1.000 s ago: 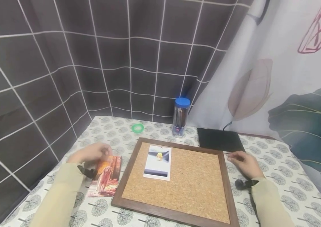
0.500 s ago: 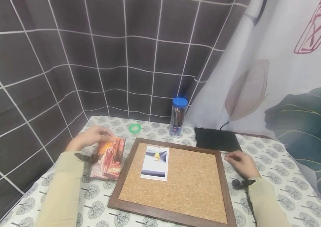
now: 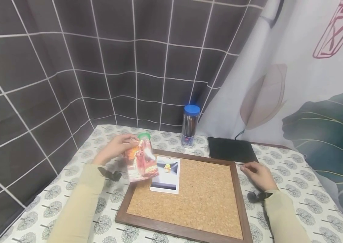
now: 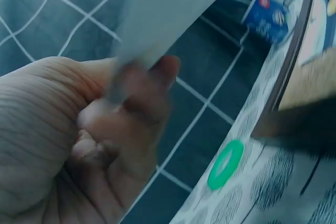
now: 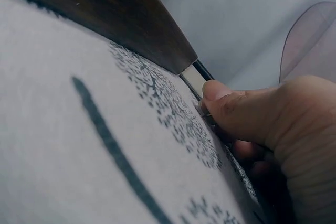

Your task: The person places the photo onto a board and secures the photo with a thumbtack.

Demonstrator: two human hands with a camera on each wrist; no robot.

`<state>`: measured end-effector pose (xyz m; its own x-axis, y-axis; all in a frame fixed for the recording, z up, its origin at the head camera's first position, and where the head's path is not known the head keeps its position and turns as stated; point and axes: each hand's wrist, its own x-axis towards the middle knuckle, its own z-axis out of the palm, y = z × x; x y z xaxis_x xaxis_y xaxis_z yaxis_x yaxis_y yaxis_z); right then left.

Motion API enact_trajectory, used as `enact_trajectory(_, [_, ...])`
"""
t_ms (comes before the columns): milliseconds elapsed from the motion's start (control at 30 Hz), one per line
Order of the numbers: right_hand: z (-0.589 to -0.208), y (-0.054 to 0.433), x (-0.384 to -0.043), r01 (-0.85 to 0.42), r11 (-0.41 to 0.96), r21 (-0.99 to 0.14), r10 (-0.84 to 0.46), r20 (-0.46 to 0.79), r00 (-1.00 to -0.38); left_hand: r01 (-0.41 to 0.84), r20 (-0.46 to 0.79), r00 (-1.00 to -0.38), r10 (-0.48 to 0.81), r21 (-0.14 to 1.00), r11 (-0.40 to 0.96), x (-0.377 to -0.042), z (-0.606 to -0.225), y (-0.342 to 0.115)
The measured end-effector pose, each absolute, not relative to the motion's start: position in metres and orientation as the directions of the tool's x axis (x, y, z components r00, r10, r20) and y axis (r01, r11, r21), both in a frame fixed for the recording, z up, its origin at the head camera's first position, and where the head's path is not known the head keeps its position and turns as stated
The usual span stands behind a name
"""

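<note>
A photo card of a golden dog is pinched at its upper left corner by my left hand, tilted above the left edge of a wood-framed cork board. In the left wrist view, the card's pale back rises from between thumb and fingers, blurred. Under it, partly covered, a white-bordered picture of a yellow figure lies on the cork. My right hand rests on the tablecloth beside the board's right frame, fingers loosely curled. The right wrist view shows its thumb near the frame corner; some fingers are hidden.
Behind the board stands a clear tube with a blue lid, full of thin sticks. A green ring lies at the back left, partly behind the held card. A flat black pad is at the back right, near the curtain.
My left hand has lifted the dog card off the cloth left of the board and carried it right, over the board's edge. My right hand has stayed where it was.
</note>
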<state>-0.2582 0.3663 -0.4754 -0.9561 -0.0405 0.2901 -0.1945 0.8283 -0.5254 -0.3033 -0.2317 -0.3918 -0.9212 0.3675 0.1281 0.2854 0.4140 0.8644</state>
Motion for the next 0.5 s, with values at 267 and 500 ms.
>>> enact_trajectory(267, [-0.477,0.367,-0.258,-0.187,0.809,-0.558,-0.033,0.274,-0.961,0.273,0.088,-0.834,0.545,0.924,0.269,-0.290,-0.372,-0.185])
enact_trajectory(500, [-0.476,0.366,-0.257,-0.170,0.818,-0.550,-0.022,0.265,-0.964,0.288,0.055,-0.782,0.621,0.916,0.281,-0.293,-0.374,-0.104])
